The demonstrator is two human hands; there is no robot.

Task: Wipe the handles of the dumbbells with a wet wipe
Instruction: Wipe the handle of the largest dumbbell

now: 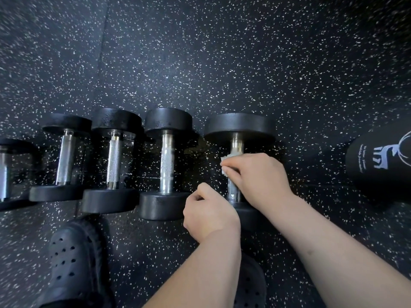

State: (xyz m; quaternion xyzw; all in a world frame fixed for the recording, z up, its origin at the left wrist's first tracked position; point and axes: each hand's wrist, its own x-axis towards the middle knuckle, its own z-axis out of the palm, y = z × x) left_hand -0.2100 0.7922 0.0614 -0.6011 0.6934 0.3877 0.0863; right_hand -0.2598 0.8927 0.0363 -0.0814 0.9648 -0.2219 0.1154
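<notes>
The right hand is gripping a white wet wipe around the handle of the rightmost dumbbell. The left hand is resting clenched and empty beside its near head. Four more dumbbells are lying to its left on the speckled floor.

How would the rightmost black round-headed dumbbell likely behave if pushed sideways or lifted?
Probably heavy: the rightmost black round-headed dumbbell has the row's widest heads. Round heads could let it roll on the speckled dark floor, though weight likely resists. The right hand holding a white wet wipe on its handle seems unlikely to shift it.
</notes>
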